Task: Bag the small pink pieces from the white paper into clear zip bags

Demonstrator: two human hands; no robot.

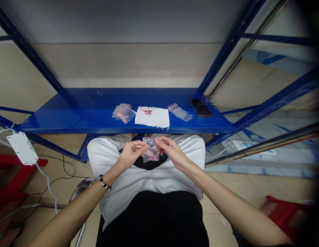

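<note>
Blue shelf (89,101), handheld bag (151,153), lengthwise toward shelf

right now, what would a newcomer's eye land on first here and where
First, probably the small clear bag with pink bits inside, held by the left hand and right hand over the lap. Next, the white sheet, bright against the blue shelf, with a pinkish heap toward its far left.

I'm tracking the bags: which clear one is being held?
The bag pinched by the left hand and right hand; the other bags lie on the blue shelf.
</note>
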